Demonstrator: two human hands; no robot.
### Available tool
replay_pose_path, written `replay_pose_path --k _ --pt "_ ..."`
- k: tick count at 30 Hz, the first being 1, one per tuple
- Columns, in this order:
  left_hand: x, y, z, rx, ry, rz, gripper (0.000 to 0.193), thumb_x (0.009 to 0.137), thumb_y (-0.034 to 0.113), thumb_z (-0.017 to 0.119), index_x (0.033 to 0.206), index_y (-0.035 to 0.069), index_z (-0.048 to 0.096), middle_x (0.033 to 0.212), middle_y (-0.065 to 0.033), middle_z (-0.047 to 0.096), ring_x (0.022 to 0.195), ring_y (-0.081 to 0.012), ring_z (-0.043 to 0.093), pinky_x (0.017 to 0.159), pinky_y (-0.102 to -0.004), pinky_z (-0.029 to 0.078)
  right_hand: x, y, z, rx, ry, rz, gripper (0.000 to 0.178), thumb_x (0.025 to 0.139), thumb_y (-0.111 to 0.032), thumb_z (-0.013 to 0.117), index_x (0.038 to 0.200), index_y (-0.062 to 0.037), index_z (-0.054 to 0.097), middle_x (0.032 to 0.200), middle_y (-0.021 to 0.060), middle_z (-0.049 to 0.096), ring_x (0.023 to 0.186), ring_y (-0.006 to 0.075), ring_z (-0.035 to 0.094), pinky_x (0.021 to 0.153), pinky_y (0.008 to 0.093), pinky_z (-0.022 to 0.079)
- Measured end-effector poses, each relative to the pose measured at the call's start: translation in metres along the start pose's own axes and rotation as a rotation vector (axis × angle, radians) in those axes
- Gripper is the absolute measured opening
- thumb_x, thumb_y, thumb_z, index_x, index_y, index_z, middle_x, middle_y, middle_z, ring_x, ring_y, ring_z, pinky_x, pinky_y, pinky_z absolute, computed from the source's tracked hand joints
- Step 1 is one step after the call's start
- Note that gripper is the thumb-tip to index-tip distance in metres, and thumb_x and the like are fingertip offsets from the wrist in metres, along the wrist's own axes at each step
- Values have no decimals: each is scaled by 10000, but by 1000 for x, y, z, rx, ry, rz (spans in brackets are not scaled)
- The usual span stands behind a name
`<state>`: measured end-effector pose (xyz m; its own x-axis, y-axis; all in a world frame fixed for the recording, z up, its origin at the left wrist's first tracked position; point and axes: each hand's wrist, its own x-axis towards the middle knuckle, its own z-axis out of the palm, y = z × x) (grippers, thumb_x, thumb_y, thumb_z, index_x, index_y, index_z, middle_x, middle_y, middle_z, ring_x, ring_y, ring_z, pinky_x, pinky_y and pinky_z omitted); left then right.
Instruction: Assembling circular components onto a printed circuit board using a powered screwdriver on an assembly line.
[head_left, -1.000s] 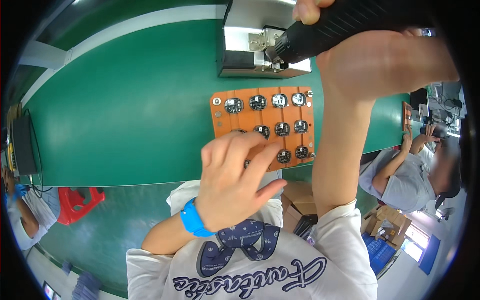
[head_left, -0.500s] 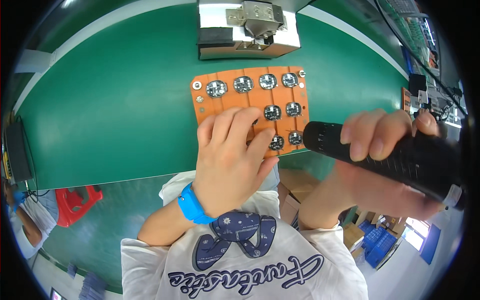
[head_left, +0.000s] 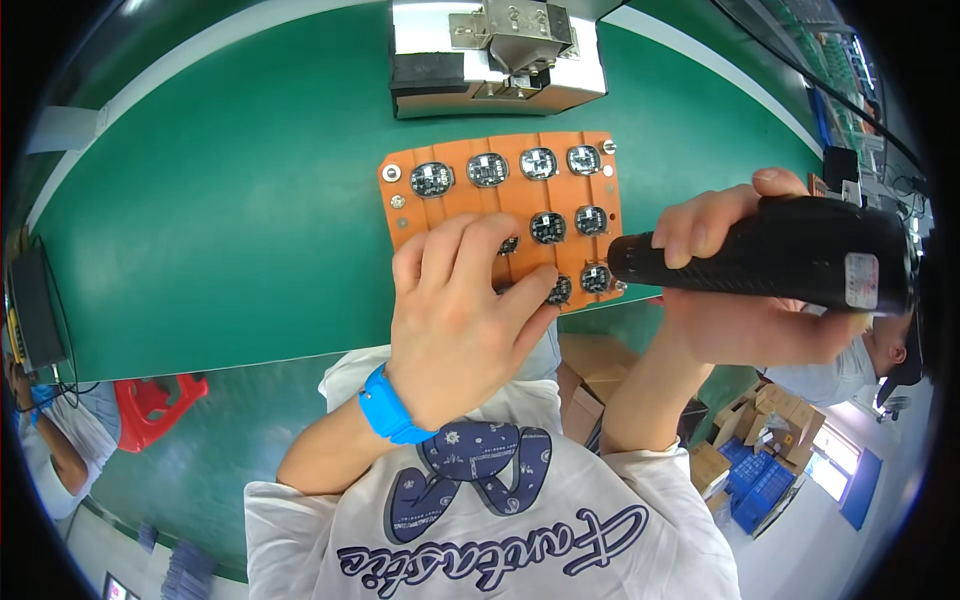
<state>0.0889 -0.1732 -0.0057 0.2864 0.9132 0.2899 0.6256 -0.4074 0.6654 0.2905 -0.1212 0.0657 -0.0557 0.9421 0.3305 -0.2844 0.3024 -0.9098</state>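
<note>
A handheld black electric screwdriver point(head_left: 790, 250) lies in my right hand point(head_left: 710, 225), whose fingers are wrapped round its body. Its nose points left, over the lower right corner of an orange fixture plate point(head_left: 465, 207). On this plate sit several small rounded circuit boards point(head_left: 548, 228) in rows. The board nearest the nose point(head_left: 595, 277) is at the right end of the lowest row. My left hand point(head_left: 455, 300), wearing a blue wristband point(head_left: 395, 408), rests on the lower left of the plate with fingers curved and apart. It covers some boards; its thumb lies beside one.
A metal-topped box fixture point(head_left: 497, 60) stands beyond the plate on the green table point(head_left: 240, 200). A black case with cables point(head_left: 38, 305) is at far left, near a red stool point(head_left: 160, 410). Cartons point(head_left: 770, 410) and blue crates point(head_left: 750, 480) are at lower right. Other people sit at both sides.
The rear of the screwdriver has swung upward with my right hand, leaving the tool closer to level. Its nose stays near the plate's lower right corner. My left hand has hardly moved.
</note>
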Motion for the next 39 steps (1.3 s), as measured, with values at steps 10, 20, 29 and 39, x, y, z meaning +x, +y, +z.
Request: replay_pose_path --k 10,20,29,39 --pt "4 4 -11 -71 -33 -37 367 635 194 879 985 179 771 1182 -44 579 1150 -272 515 963 -420 354 -2 -21 10 -13 93 -41 857 855 -786 391 1260 -41 516 744 91 544 548 216 512 562 376 421" --pt "10 8 -5 -157 89 76 281 647 98 871 908 154 781 942 63 650 931 -176 571 820 -332 356 -6 -35 23 34 -86 -89 657 914 -634 434 1212 -53 506 728 64 540 533 180 516 514 357 412" --pt "12 9 -3 -151 164 68 245 617 100 890 825 140 766 864 53 661 883 -176 582 787 -329 368 -8 -33 26 66 -60 -97 650 906 -614 491 1235 -53 485 754 71 554 551 188 531 536 365 425" --pt "10 8 -1 -166 168 60 239 616 99 890 806 137 750 858 49 659 869 -177 581 790 -329 371 -11 -27 27 66 -84 -104 679 905 -631 509 1261 -54 468 775 74 561 583 198 548 567 369 440"
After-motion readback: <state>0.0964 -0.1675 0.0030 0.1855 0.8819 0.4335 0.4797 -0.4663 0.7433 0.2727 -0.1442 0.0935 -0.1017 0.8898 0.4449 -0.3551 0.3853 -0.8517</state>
